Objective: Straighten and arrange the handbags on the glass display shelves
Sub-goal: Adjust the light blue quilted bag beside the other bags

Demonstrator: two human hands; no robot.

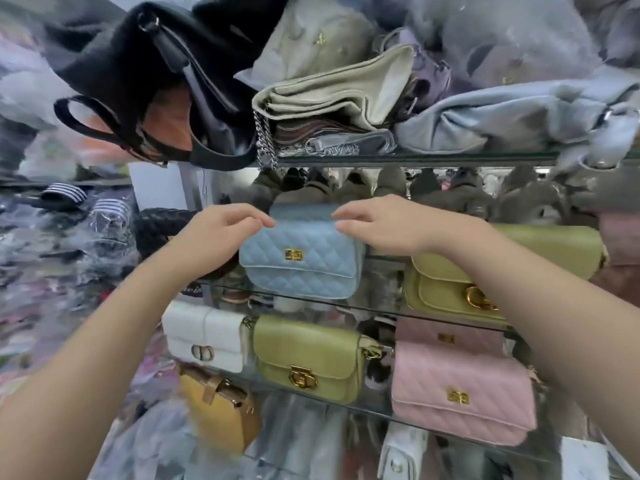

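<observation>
Hands reach the blue quilted bag [301,252] on the middle glass shelf [381,308]: left hand [221,230] and right hand [377,225], fingers loosely curled, touch its top edge without gripping. Beside it stands an olive bag [450,285].

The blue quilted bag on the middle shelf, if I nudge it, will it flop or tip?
The blue quilted bag looks padded yet holds a boxy shape, so probably semi-stiff. It stands upright on the glass shelf, so it may slide or tip forward. Likely light for its size.
</observation>
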